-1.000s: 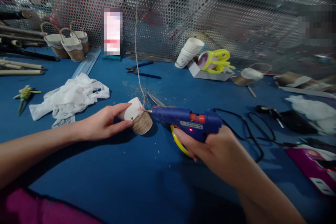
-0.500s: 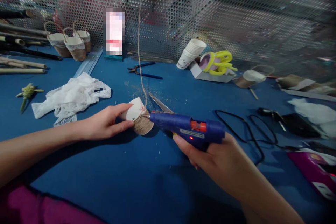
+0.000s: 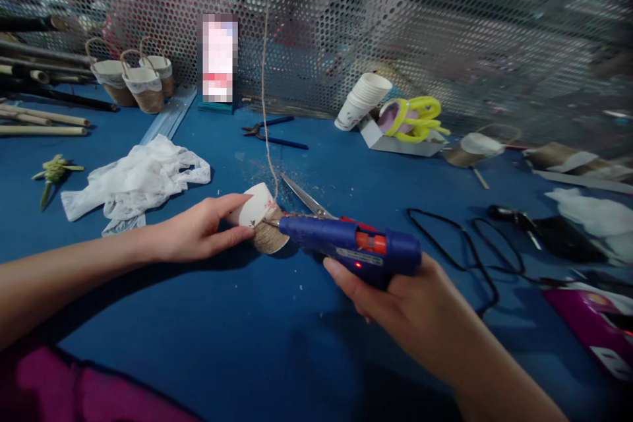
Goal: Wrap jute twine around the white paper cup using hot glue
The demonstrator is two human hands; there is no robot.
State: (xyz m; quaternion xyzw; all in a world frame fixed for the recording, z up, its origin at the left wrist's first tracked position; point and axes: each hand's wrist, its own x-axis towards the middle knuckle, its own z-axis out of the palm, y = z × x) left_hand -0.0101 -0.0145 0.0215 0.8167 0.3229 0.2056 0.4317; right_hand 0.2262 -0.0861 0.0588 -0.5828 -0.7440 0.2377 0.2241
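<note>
The paper cup, partly wound with twine, lies tilted in the left hand's grasp, midway between the worktop's side edges. The right hand grips a blue glue gun, nozzle at the twine.

Glue gun nozzle against twine-wrapped cup.

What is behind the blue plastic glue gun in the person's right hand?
A pointed silver metal scissor blade sticks out beyond the glue gun, on the blue tabletop. A bit of red shows along the gun's upper edge. The rest is covered.
</note>
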